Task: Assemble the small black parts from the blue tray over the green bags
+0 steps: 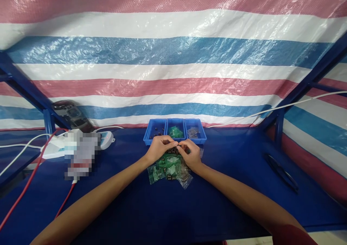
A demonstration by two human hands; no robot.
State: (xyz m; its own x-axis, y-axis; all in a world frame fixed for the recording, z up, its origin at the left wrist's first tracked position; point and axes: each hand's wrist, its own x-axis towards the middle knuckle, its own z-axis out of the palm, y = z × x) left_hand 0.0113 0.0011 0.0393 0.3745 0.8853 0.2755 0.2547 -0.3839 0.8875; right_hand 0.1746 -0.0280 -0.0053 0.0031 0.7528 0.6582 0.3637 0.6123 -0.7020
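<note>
My left hand (pixel 159 148) and my right hand (pixel 193 155) meet over a pile on the blue table, thumbs and fingertips pinched together. Whatever sits between the fingertips is too small to make out. Beneath them lie small clear bags (pixel 171 168) with green and pale pieces inside, along with several small dark brownish parts (pixel 171 177). Just beyond my hands are three blue bins joined in a row. Dark little parts lie in the left bin (pixel 146 138), green pieces (pixel 175 132) in the middle one, and clear greyish packets (pixel 193 132) in the right one.
At the left, a white power strip (pixel 51 151), a pixelated item (pixel 81 158) and red cables (pixel 35 169) lie on the table. A dark device (pixel 72 115) stands behind them. Black glasses (pixel 282 173) rest at the right. Blue frame bars (pixel 300 78) and striped sheeting (pixel 173 50) enclose the table.
</note>
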